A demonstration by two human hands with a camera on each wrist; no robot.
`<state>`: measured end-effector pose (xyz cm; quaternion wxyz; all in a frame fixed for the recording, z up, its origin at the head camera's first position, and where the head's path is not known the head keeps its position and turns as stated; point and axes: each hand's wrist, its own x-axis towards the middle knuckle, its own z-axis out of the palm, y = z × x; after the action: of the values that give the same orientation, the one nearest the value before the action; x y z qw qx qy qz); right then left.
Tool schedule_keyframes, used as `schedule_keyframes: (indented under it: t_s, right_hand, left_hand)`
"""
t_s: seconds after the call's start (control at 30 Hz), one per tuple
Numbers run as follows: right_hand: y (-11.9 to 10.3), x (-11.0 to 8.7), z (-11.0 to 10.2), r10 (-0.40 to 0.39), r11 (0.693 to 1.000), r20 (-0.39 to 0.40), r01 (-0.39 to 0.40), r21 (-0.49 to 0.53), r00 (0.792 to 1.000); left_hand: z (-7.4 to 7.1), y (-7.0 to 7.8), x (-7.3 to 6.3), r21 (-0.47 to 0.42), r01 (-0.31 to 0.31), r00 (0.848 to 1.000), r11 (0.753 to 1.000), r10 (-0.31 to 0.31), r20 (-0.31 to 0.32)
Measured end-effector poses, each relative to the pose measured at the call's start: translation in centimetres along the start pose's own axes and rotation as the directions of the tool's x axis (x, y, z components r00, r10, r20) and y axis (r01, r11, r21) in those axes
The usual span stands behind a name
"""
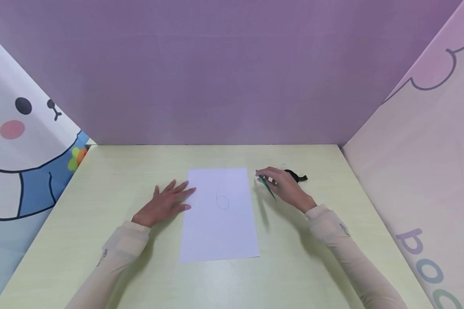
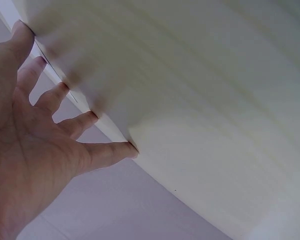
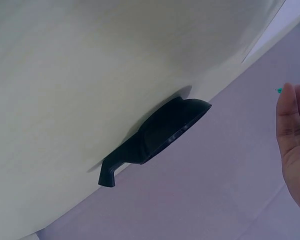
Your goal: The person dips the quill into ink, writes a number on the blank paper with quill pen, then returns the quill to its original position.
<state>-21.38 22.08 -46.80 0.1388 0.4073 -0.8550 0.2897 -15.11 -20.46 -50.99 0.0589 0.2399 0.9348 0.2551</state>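
Observation:
A white sheet of paper (image 1: pixel 220 236) lies on the table with a thin grey figure like a 6 drawn on its upper half. My left hand (image 1: pixel 163 207) has its fingers spread, the tips resting at the sheet's left edge. Just off the right edge, my right hand (image 1: pixel 284 185) pinches a slim green pencil (image 1: pixel 268 188) above the table. Only a bit of green shows past the fingertips in the right wrist view. Behind that hand is a black object (image 3: pixel 165 130) with a broad curved body and a short bent end; its kind is unclear.
The pale table (image 1: pixel 216 283) meets a purple wall (image 1: pixel 216 86) at its back edge. On the left stands a panel (image 1: pixel 31 141) printed with a cartoon animal, and on the right a pale panel (image 1: pixel 421 163) with printed letters.

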Motion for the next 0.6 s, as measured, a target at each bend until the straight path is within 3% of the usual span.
schedule_keyframes:
  t_s: [0.6]
  right_hand:
    - [0.27, -0.57, -1.02, 0.029, 1.0, 0.014, -0.029, -0.01, 0.999]
  left_hand:
    - [-0.24, 0.26, 0.0, 0.015, 0.011, 1.0, 1.0, -0.011, 0.012]
